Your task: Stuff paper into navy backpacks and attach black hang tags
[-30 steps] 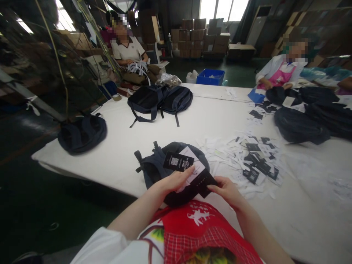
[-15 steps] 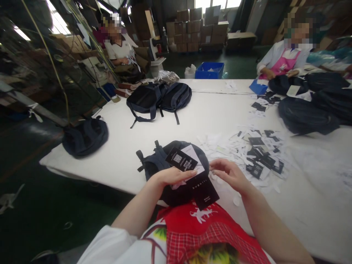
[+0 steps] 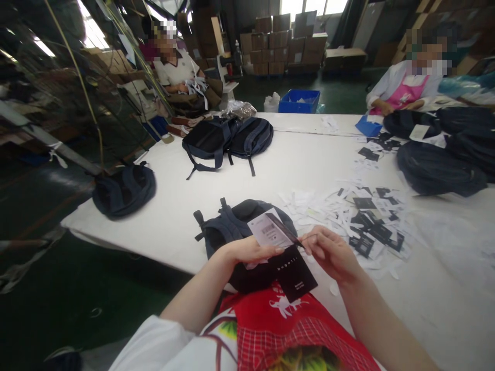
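Observation:
My left hand holds hang tags over a dark blue backpack that lies at the table's front edge. One is a black tag with white print, hanging below my thumb; the other is a white tag with a barcode, sticking up. My right hand pinches the lower right end of a dark tag, which is seen nearly edge-on. A pile of loose black and white tags lies to the right of my hands.
On the white table are two backpacks at the back, one backpack at the left edge and several dark bags at the right. Two people work beyond it. A blue crate stands behind the far edge.
My right hand has closed on the dark tag, which has turned from face-up to nearly edge-on. More of the white barcode tag shows. The whole view has shifted slightly.

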Available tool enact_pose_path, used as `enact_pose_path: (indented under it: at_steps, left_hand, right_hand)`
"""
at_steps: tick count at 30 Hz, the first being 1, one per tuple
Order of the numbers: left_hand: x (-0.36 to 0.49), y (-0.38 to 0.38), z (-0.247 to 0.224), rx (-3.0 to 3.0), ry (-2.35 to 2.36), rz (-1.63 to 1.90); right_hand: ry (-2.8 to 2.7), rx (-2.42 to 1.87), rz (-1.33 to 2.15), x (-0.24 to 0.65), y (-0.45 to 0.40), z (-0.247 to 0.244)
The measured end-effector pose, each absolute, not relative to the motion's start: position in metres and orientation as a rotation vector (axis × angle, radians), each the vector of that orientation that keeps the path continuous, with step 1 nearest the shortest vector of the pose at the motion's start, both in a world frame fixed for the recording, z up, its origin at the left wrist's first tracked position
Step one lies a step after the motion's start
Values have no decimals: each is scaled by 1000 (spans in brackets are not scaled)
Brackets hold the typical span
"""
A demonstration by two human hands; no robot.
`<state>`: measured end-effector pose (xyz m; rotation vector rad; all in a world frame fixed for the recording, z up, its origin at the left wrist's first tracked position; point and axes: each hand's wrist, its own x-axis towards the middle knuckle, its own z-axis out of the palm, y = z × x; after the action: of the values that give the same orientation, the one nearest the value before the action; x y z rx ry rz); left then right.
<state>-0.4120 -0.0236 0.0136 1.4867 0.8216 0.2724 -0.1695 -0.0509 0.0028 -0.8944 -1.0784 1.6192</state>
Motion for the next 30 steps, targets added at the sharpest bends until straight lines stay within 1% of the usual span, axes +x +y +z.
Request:
enact_pose_path:
  at_steps: [4, 9, 13, 16, 20, 23, 27, 30]
  left_hand:
    - [-412, -22, 6, 1480, 766, 331]
    - [-409, -26, 6, 1489, 748, 375]
    - [-407, -30, 9, 1463, 844, 375]
    - [-405, -30, 8, 1523, 780, 372]
    - [-403, -28, 6, 1690, 684, 311]
    - [-403, -29, 5, 1736, 676, 306]
    - [-397, -37, 4, 1717, 827, 407]
    - [-387, -45, 1, 1641, 1002, 447]
  right_hand:
    - [-1242, -1097, 1578, -175, -48, 2]
    - [-1317, -1035, 1545, -178, -47, 0]
    - [-1445, -1141, 1418, -181, -54, 1]
    - [-1561, -1261, 1294, -186, -55, 0]
    - [-1482, -1191, 1276, -197, -48, -5]
    - [-1451, -1116, 1348, -203, -45, -6]
    - [-1317, -1193, 1468, -206, -46, -2]
    - [-1085, -1225, 1388, -201, -45, 1]
